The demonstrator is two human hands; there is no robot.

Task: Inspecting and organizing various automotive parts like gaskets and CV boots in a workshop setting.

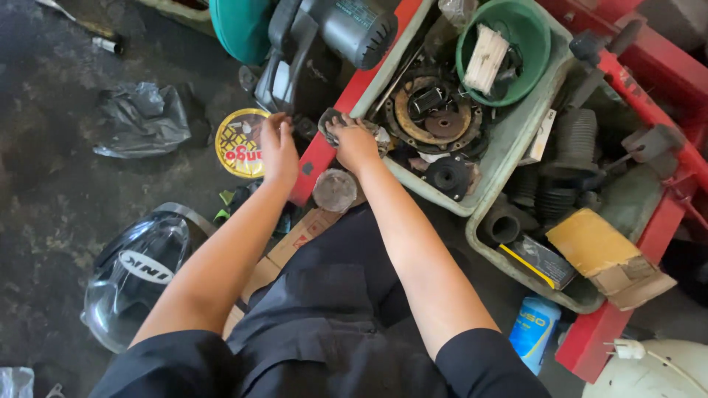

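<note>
While a grimy part (341, 122) is gripped by the right hand (355, 144) | left hand (277, 149) — grip cannot be told — yellow tin lid (237, 144) at 9 o'clock | grey tray (509, 147) at 3 o'clock.

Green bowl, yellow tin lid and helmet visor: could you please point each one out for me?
Green bowl (532, 33): head view, on its bare inner wall.
Yellow tin lid (236, 144): head view, on its printed face.
Helmet visor (133, 276): head view, on its clear curved surface.

We see a round yellow tin lid (237, 143) with a red label lying on the floor just beside our left hand (278, 149). A flat cardboard box (284, 250) lies under our arms. A blue-and-white can (534, 330) stands on the floor, and a yellow-edged dark packet (542, 262) lies in the grey tray (495, 166).
</note>
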